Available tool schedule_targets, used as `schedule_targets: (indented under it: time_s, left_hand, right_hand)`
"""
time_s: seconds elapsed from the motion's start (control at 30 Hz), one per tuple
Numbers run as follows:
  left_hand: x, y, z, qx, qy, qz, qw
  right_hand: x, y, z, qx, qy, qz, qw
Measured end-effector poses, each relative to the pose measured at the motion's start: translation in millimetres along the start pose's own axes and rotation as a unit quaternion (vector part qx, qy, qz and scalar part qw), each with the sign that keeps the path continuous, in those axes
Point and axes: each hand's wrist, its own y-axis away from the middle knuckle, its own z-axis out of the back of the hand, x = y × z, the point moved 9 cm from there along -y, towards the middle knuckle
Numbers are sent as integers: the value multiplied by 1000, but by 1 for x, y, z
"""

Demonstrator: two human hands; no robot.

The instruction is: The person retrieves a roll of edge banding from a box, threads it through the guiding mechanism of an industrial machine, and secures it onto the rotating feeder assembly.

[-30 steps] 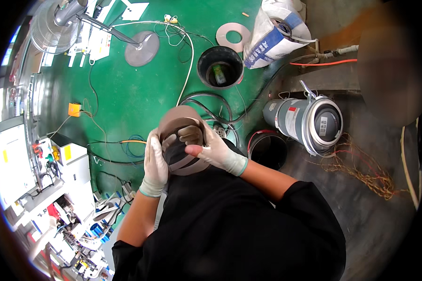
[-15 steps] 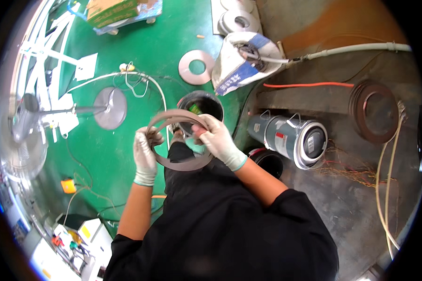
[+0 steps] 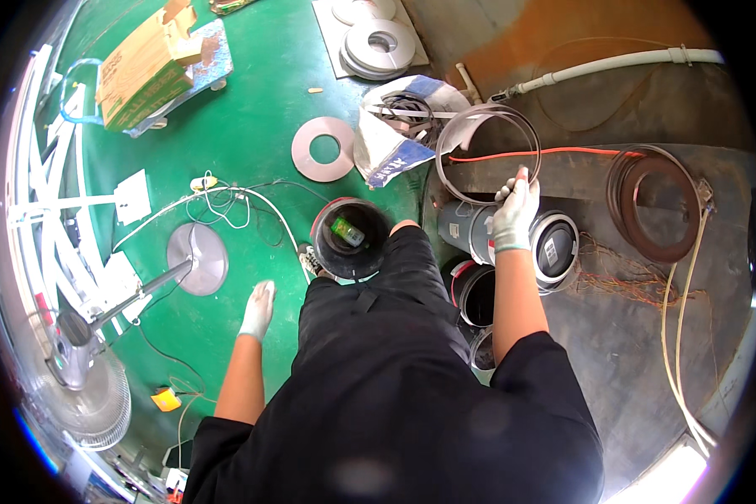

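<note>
My right hand (image 3: 517, 214), in a white glove, grips the lower edge of a thin brown coiled band (image 3: 444, 172). The coil is held out to the right as a large open ring, between the white-and-blue sack (image 3: 376, 151) and the grey buckets lying on their side (image 3: 469, 231). Over the green floor hangs my left hand (image 3: 259, 309), gloved too, its fingers stretched out and nothing in it. Between my legs stands a black bucket (image 3: 353, 265) with a green item (image 3: 347, 231) inside.
A thicker brown coil (image 3: 668, 244) lies on the dark surface at right, near an orange-red hose (image 3: 554, 151). Pale rolls (image 3: 378, 50) and a flat ring (image 3: 307, 155) lie ahead. A fan (image 3: 84, 395), cables and a cart with a cardboard box (image 3: 143, 80) are at left.
The coil has moved from in front of me out to the right, in my right hand. My left hand has let go of it and dropped lower. The view has shifted.
</note>
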Motion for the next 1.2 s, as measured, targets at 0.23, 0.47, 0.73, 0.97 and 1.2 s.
schedule_targets:
  time_s: [0.23,0.47,0.73,0.97,1.2]
  left_hand:
    - [87,146,5,-231,367,399,808]
    - [-50,242,-137,-183,259,494,809]
    - [-190,154,-181,-160,370,463,789]
    - [-208,172,-192,-151,313,466,814]
    - [-188,232,-251,-175,296,448,825]
  right_hand:
    - [-92,-167,-56,38,85,-57,994]
    - [-261,-273,-122,197,638,62,742]
    - [-284,-237,-167,413,707,168,548]
    - [-389,-219,-174,581,730,57,355]
    - [-336,-248,-205,473,593,242,606]
